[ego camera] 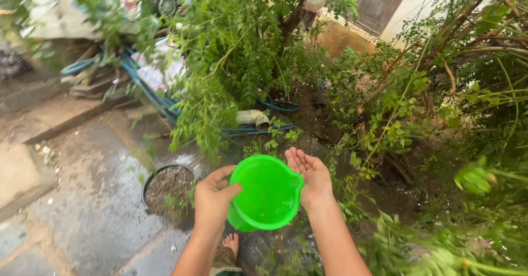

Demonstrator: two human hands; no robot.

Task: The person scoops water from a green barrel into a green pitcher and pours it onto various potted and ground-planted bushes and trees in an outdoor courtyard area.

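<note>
My left hand (213,194) grips the rim of a bright green plastic mug (265,192), tilted with its open mouth toward me. My right hand (311,174) is open, palm up and cupped, touching the mug's right rim at the spout. Whether any water lies in the palm cannot be told. My bare foot (231,244) shows below the mug on the wet ground.
A black pot of soil (168,183) stands left of my hands on wet paving (88,210). Leafy shrubs (231,50) fill the middle and right. Blue hoses (159,97) and a grey pipe elbow (253,117) lie behind. A wheel (165,2) shows at top.
</note>
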